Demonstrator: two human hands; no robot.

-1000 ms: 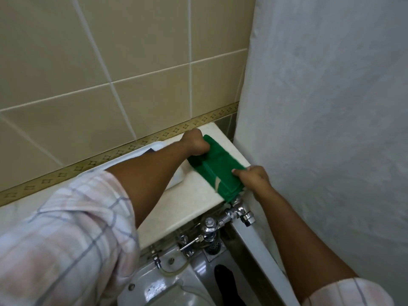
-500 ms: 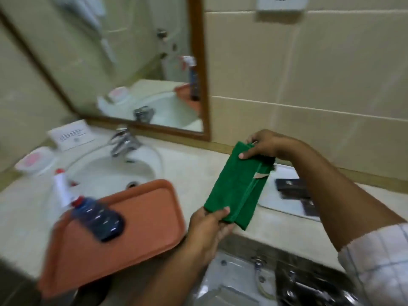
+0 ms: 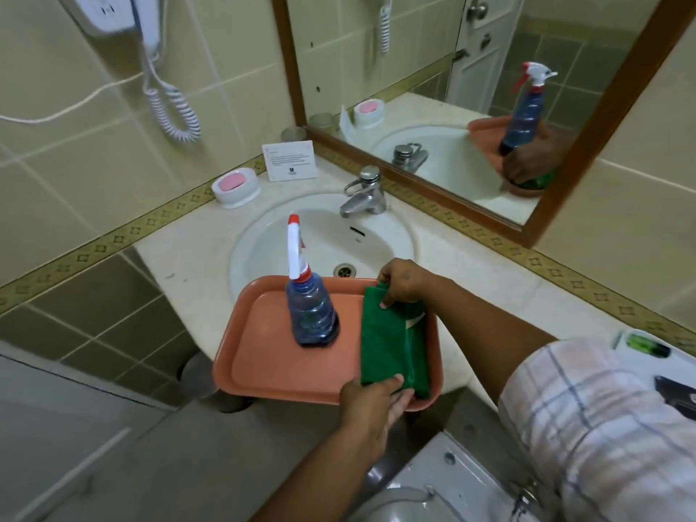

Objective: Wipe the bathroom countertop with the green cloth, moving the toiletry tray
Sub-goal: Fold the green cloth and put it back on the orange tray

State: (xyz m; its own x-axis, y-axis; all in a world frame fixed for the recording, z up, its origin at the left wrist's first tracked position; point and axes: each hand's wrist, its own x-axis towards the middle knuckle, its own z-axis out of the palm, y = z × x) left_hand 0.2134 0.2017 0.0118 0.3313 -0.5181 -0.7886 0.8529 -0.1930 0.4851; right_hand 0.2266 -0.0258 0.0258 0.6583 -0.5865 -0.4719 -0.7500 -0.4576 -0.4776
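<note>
The folded green cloth (image 3: 388,340) rests lengthwise on the right side of an orange tray (image 3: 263,363). My right hand (image 3: 403,282) pinches its far end. My left hand (image 3: 371,399) grips its near end at the tray's front rim. A blue spray bottle (image 3: 310,314) with a white and red trigger stands upright on the tray, left of the cloth. The tray overhangs the front edge of the cream countertop (image 3: 188,265), partly over the sink (image 3: 376,239). At the far right lies a white toiletry tray (image 3: 627,339) with dark items, partly hidden by my sleeve.
A chrome tap (image 3: 367,197) stands behind the basin. A soap dish with pink soap (image 3: 236,186) and a white card (image 3: 290,160) sit at the back left. A framed mirror (image 3: 452,88) hangs above, and a wall hairdryer with a coiled cord (image 3: 173,107) at left. A toilet cistern (image 3: 452,480) is below right.
The view swung left from the counter's right end to the sink. Both hands carried the cloth left and lowered it onto the orange tray.
</note>
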